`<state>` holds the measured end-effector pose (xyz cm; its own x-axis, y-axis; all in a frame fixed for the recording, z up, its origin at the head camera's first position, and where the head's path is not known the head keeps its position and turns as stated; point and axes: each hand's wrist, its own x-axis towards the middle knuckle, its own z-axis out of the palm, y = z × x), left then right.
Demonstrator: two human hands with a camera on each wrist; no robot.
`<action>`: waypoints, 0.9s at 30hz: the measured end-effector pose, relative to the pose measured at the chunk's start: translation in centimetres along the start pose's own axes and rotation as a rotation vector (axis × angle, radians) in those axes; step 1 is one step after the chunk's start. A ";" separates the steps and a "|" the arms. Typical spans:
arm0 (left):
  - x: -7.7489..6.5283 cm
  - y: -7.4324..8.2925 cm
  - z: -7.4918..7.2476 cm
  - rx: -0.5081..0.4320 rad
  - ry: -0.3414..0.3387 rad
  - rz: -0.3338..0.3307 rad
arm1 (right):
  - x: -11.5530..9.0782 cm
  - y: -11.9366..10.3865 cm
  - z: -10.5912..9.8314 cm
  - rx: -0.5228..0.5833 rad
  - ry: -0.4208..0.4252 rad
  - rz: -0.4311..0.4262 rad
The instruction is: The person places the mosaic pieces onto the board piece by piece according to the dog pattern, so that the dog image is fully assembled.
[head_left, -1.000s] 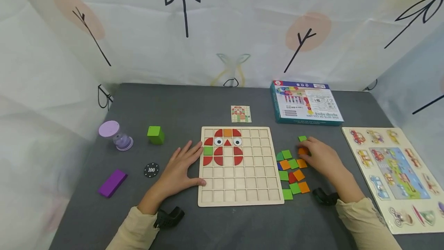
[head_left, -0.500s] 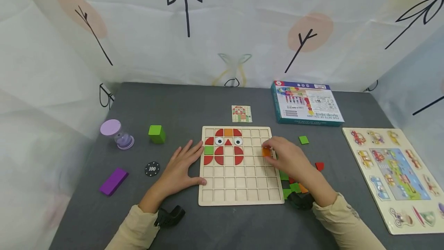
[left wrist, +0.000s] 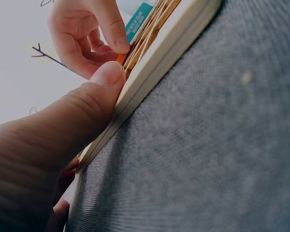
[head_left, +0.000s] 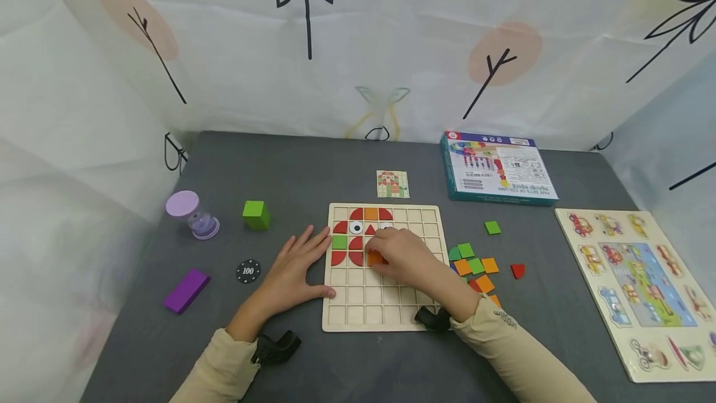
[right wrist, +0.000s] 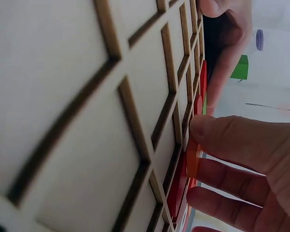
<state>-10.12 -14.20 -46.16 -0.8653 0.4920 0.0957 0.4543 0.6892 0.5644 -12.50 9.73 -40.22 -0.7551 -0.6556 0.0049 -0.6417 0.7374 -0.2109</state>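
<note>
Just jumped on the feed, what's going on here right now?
A person is filling a wooden grid board with coloured tiles. The right hand pinches an orange tile over a cell near the middle of the board, beside the red pieces. The left hand lies flat against the board's left edge. More loose tiles lie on the grey table to the right of the board, and a small pattern card lies behind it.

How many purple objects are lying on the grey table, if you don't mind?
2: the purple sand timer at far left, and the purple block nearer the person, left of the black chip.
</note>
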 end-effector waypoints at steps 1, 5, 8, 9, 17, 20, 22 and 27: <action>0.0 0.0 0.0 -0.003 0.000 0.000 | 0.0 0.0 0.0 -0.003 -0.001 -0.004; 0.0 0.0 -0.1 -0.007 0.003 0.001 | 0.2 -0.2 0.1 -0.017 0.002 -0.016; 0.0 0.0 0.0 -0.006 0.004 0.000 | 0.4 -0.3 0.2 -0.026 -0.007 -0.024; 0.0 0.0 0.0 -0.006 0.004 0.000 | 0.4 -0.2 0.2 -0.024 -0.006 -0.027; 0.0 0.0 0.2 -0.002 0.004 0.000 | -2.6 2.1 -1.5 0.058 0.091 0.102; 0.0 0.1 0.2 -0.003 0.006 0.000 | -5.2 4.2 -2.3 0.062 0.159 0.160; 0.0 0.1 0.1 -0.002 0.008 -0.001 | -7.0 5.7 -2.7 0.060 0.178 0.214; 0.0 0.2 0.1 0.000 0.008 -0.008 | -10.3 8.4 -3.3 0.057 0.140 0.390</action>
<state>-10.02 -13.99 -46.14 -0.8705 0.4823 0.0979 0.4475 0.6931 0.5651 -10.58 23.26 -38.80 -0.9536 -0.2977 0.0460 -0.2985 0.9133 -0.2773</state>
